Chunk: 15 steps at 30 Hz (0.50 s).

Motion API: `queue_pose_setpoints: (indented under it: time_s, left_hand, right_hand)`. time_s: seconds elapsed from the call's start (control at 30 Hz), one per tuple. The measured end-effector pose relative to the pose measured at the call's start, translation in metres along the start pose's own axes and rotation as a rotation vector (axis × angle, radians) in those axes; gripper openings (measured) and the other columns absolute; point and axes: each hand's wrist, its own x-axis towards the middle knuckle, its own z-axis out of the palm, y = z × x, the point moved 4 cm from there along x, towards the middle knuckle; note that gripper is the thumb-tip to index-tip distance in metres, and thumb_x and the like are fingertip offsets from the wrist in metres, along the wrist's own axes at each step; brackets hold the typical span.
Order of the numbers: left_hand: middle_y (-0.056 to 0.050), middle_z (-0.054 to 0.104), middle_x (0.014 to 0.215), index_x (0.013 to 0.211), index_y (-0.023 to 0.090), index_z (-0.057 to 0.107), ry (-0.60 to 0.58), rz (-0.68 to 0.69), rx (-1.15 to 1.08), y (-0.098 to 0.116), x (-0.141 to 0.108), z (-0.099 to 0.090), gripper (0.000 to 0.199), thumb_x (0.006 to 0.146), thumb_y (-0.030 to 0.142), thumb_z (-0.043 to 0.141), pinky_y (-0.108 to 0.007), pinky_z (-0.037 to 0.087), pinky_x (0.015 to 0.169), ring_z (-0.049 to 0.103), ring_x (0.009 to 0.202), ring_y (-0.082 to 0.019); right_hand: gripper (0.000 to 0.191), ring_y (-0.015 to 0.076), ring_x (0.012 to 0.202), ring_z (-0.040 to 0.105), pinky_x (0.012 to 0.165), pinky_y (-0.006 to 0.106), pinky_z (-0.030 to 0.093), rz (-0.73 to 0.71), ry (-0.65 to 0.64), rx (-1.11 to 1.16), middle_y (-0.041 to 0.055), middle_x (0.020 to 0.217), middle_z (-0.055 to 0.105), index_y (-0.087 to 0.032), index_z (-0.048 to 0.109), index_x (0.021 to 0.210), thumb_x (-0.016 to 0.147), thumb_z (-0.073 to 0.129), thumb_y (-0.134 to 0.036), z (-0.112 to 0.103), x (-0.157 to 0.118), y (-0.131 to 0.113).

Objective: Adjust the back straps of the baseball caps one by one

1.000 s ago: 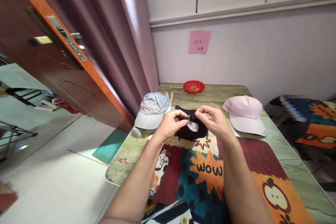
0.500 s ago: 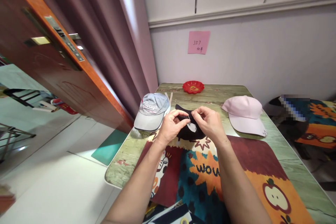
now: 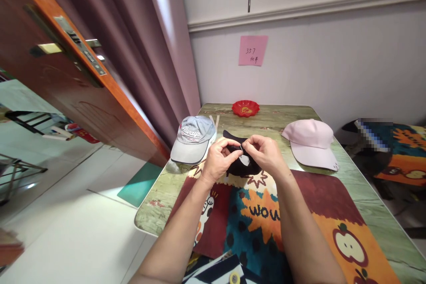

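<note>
A black cap (image 3: 244, 167) lies at the middle of the table, with a pale patch on it. Over the cap, my left hand (image 3: 220, 159) pinches something small, too small to name. My right hand (image 3: 264, 153) is also pinched, its fingertips close to those of my left hand at the black strap area; what they grip is partly hidden. A grey-blue cap (image 3: 193, 140) with white lettering sits to the left of my hands. To their right rests a pale pink cap (image 3: 311, 142).
A red scalloped dish (image 3: 245, 108) stands at the table's back edge. A colourful mat (image 3: 251, 230) covers the near part of the wooden-patterned table (image 3: 151, 206). A pink note (image 3: 253, 51) is on the wall. An open brown door (image 3: 83, 97) stands at the left.
The view has shifted slightly. My fingertips have moved a little at the black cap, and both hands remain pinched.
</note>
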Motion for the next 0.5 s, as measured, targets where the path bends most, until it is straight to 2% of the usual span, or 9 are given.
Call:
queue_pose_setpoints:
  time_s: [0.27, 0.5]
  left_hand:
    - [0.0, 0.06, 0.085, 0.093, 0.018, 0.073, -0.03, 0.065, 0.078, 0.006, -0.003, 0.006, 0.021, 0.08, 0.035, 0.075, -0.021, 0.04, 0.056, 0.049, 0.06, -0.008]
    - [-0.003, 0.064, 0.092, 0.094, 0.019, 0.075, -0.033, 0.081, 0.04, 0.005, -0.003, 0.007, 0.022, 0.081, 0.037, 0.075, -0.022, 0.044, 0.058, 0.055, 0.065, -0.01]
  right_hand:
    - [0.024, 0.0119, 0.052, 0.044, 0.048, 0.023, 0.031, 0.055, -0.168, 0.047, -0.0024, 0.057, 0.054, -0.019, 0.062, 0.067, 0.08, 0.061, -0.038, -0.005, -0.001, 0.009]
    - [0.027, 0.0146, 0.06, 0.057, 0.054, 0.024, 0.043, 0.033, -0.259, 0.241, 0.0001, 0.064, 0.063, -0.02, 0.059, 0.072, 0.084, 0.063, -0.044, -0.004, 0.003, 0.019]
